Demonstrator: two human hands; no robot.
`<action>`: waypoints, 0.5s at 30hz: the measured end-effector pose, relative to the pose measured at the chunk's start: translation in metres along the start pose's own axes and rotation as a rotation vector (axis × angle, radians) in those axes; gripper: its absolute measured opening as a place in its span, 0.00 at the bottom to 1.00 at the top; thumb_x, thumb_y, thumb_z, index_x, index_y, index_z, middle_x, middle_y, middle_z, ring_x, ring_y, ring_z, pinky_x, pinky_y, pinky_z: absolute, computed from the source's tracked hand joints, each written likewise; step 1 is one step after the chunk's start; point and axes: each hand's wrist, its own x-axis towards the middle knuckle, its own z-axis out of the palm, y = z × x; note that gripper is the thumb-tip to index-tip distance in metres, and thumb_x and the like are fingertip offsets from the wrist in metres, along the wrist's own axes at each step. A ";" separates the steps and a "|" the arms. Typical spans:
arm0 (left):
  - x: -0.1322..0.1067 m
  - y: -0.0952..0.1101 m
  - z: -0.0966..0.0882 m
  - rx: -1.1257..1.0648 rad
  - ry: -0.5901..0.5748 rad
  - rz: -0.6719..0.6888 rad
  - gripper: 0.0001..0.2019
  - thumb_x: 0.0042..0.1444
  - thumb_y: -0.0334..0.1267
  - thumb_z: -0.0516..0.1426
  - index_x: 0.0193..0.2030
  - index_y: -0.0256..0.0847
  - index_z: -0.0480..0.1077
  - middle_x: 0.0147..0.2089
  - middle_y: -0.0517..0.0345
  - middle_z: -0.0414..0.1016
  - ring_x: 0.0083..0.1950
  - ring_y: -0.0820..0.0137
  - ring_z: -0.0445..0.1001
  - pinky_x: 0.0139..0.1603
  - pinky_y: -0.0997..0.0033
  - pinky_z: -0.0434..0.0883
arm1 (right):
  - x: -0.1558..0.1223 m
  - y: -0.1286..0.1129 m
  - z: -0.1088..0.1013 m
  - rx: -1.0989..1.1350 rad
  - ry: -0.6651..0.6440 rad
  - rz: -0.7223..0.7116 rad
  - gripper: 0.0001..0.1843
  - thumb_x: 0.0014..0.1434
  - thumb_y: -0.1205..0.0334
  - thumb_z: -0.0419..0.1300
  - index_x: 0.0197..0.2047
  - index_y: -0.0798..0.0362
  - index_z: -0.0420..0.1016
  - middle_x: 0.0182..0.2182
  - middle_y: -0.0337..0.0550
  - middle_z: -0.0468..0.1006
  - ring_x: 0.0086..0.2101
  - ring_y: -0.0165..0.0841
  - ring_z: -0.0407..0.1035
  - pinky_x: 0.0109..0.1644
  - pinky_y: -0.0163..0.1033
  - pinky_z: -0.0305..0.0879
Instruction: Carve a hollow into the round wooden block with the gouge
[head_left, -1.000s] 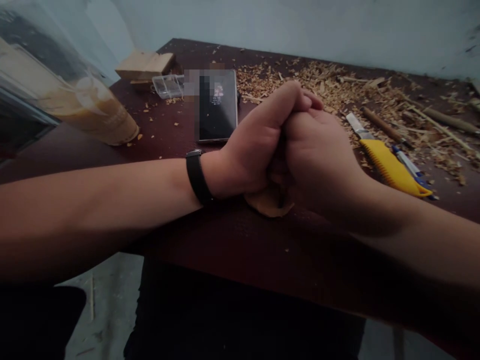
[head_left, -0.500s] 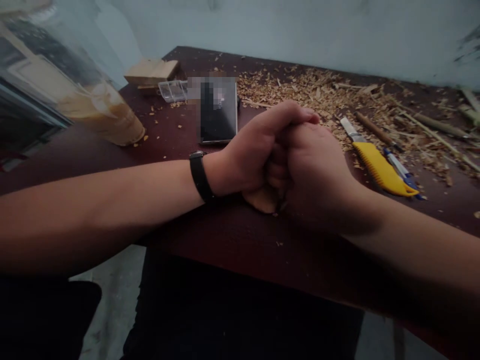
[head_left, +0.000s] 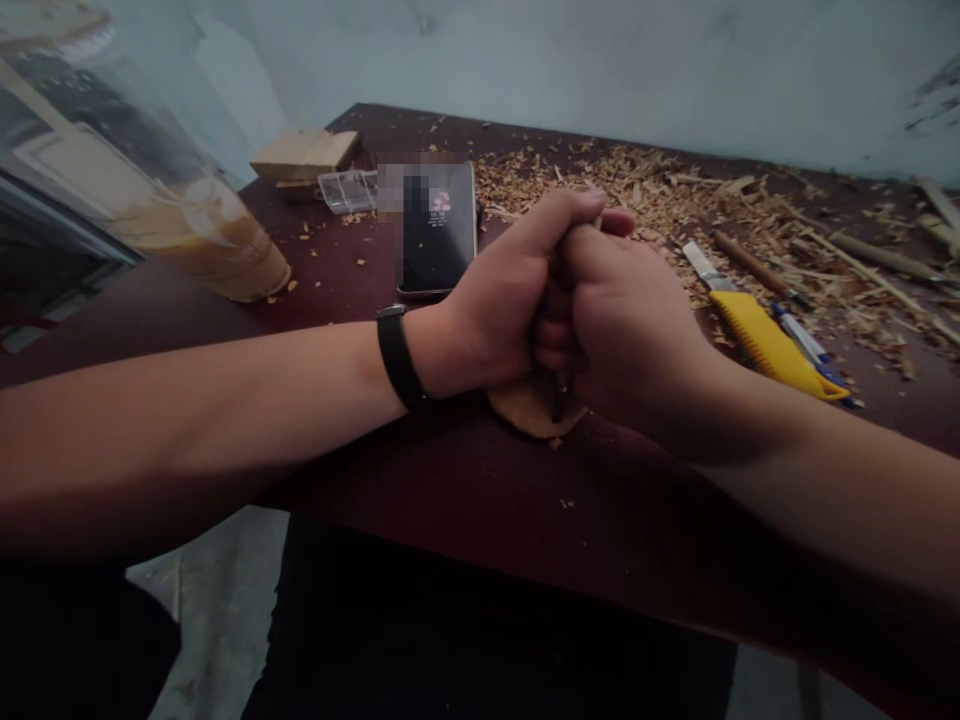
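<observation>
Wood piece (head_left: 529, 410), tan and rounded, is lying on the near part of the table (head_left: 450, 480), mostly under both my hands. A thin dark tool (head_left: 559, 398) is poking down from the fists, its tip touching the wood.

My right hand (head_left: 626, 330) is curling into a fist, fingers pressed together around the tool's shaft. My left hand (head_left: 499, 310) is wrapping over it from the side, fingers (head_left: 570, 215) closing tight across the right knuckles. A black band (head_left: 397, 355) is sitting on the left wrist.

The table is showing a dark reddish-brown top, loose chips scattered near the wood. Behind the hands a phone (head_left: 439, 235) is lying flat. To the right, a yellow knife (head_left: 765, 335) is lying with a pen (head_left: 810, 348) just beside it. Shavings (head_left: 675, 200) are heaping across the far right half, sticks mixed in.

At far left, a wood block (head_left: 304, 153) and a clear box (head_left: 346, 190) are sitting near the corner; a blurred plastic bottle (head_left: 187, 230) is leaning in close to the lens.

A pale wall (head_left: 600, 60) is backing the table. Grey floor (head_left: 217, 610) is showing below the edge.
</observation>
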 end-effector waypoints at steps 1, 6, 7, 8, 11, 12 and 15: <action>0.000 -0.001 0.000 0.055 -0.032 0.030 0.14 0.73 0.48 0.63 0.39 0.43 0.82 0.32 0.56 0.81 0.23 0.69 0.74 0.20 0.73 0.64 | -0.001 0.000 0.000 0.010 -0.007 -0.010 0.23 0.77 0.58 0.61 0.31 0.44 0.57 0.20 0.30 0.56 0.17 0.25 0.52 0.18 0.33 0.47; 0.001 0.000 0.001 0.308 -0.066 0.242 0.18 0.77 0.50 0.57 0.39 0.44 0.80 0.36 0.55 0.82 0.32 0.67 0.80 0.28 0.71 0.76 | -0.003 -0.004 0.000 -0.010 -0.035 -0.067 0.19 0.78 0.56 0.60 0.31 0.46 0.66 0.21 0.32 0.63 0.18 0.26 0.59 0.19 0.32 0.54; 0.001 0.001 0.001 0.339 -0.072 0.271 0.18 0.77 0.49 0.56 0.40 0.44 0.80 0.39 0.54 0.84 0.36 0.66 0.83 0.33 0.71 0.80 | -0.003 -0.007 0.000 -0.016 -0.032 -0.059 0.20 0.78 0.56 0.61 0.31 0.46 0.65 0.21 0.32 0.62 0.18 0.26 0.60 0.20 0.32 0.56; 0.001 0.003 0.000 0.364 -0.085 0.284 0.18 0.78 0.49 0.56 0.41 0.43 0.80 0.41 0.52 0.85 0.39 0.66 0.85 0.36 0.70 0.82 | -0.003 -0.009 0.001 -0.016 -0.035 -0.052 0.21 0.77 0.56 0.64 0.31 0.46 0.65 0.21 0.31 0.62 0.18 0.26 0.60 0.20 0.32 0.57; 0.002 0.009 -0.002 0.408 -0.127 0.260 0.17 0.79 0.51 0.55 0.44 0.44 0.78 0.39 0.55 0.83 0.31 0.69 0.80 0.32 0.70 0.78 | -0.001 -0.011 0.002 0.028 -0.057 -0.060 0.24 0.75 0.54 0.71 0.31 0.46 0.64 0.20 0.30 0.63 0.18 0.26 0.61 0.19 0.32 0.58; 0.003 0.010 -0.004 0.410 -0.135 0.244 0.16 0.79 0.52 0.56 0.45 0.45 0.78 0.36 0.57 0.80 0.27 0.71 0.75 0.29 0.71 0.76 | 0.000 -0.009 0.003 0.052 -0.061 -0.072 0.26 0.75 0.51 0.72 0.31 0.46 0.64 0.19 0.29 0.61 0.17 0.26 0.59 0.18 0.31 0.56; 0.006 0.010 -0.008 0.392 -0.135 0.213 0.15 0.77 0.53 0.57 0.45 0.46 0.76 0.29 0.62 0.72 0.21 0.75 0.66 0.25 0.74 0.68 | 0.004 -0.003 0.007 0.117 -0.052 -0.077 0.31 0.77 0.41 0.72 0.31 0.45 0.61 0.19 0.26 0.56 0.15 0.23 0.52 0.16 0.30 0.48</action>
